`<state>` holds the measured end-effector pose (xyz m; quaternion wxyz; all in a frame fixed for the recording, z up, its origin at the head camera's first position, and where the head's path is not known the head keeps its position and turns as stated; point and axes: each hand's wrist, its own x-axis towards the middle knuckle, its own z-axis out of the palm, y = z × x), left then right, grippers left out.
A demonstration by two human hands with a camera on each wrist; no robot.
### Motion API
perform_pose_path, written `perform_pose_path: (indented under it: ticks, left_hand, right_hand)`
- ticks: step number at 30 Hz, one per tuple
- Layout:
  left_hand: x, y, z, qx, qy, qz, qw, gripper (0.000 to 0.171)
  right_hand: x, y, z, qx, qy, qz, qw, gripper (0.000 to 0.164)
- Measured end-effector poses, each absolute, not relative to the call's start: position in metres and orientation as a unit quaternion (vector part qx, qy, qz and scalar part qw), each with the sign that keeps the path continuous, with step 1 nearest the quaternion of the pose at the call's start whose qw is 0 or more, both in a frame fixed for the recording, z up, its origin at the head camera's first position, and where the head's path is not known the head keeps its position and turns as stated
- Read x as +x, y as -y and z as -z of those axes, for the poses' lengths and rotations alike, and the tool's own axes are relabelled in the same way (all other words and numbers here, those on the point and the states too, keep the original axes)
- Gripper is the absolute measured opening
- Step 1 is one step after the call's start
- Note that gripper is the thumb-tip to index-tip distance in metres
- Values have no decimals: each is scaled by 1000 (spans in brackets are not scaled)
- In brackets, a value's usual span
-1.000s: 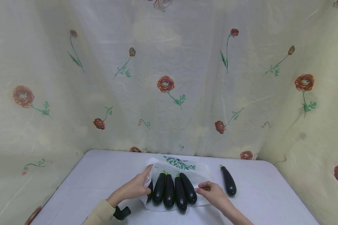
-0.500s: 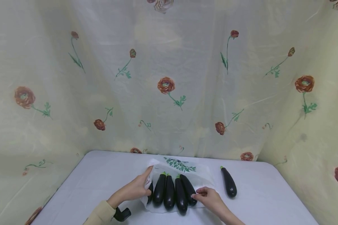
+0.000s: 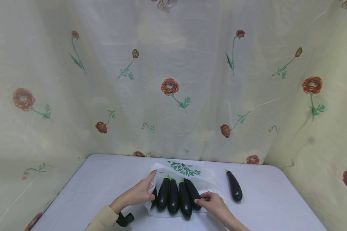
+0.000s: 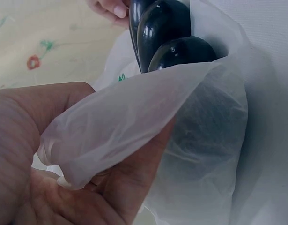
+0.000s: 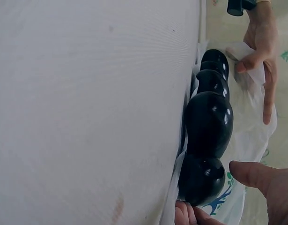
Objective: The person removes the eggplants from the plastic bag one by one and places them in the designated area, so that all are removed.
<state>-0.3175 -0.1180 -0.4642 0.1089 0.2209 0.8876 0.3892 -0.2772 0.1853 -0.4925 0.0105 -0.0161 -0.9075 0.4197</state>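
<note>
A white translucent plastic bag [image 3: 208,179] with a green leaf print lies at mid-table, holding several glossy dark eggplants [image 3: 173,197] side by side, stems away from me. My left hand [image 3: 137,192] grips the bag's left edge; in the left wrist view the film [image 4: 129,117] bunches between thumb and fingers. My right hand [image 3: 214,203] is at the rightmost eggplant [image 3: 192,192] in the bag. In the right wrist view, its fingertips [image 5: 186,212] touch that eggplant's side while the thumb [image 5: 249,173] extends just above, slightly apart from it.
One more eggplant [image 3: 235,187] lies outside the bag, to the right. A black device [image 3: 125,219] is strapped at my left wrist. The white-covered table [image 3: 110,173] stands before a flower-printed curtain [image 3: 202,106].
My right hand has moved a little left and down, from beside the rightmost bagged eggplant onto its lower side. The left hand keeps its grip on the bag's edge.
</note>
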Motion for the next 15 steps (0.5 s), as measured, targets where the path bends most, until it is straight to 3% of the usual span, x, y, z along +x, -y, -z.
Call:
perform_pose_path:
  ticks: [15]
  left_hand:
    - [-317, 117, 465, 217, -888, -387, 118, 101]
  right_hand:
    - [-283, -182, 496, -33, 913, -406, 0, 45]
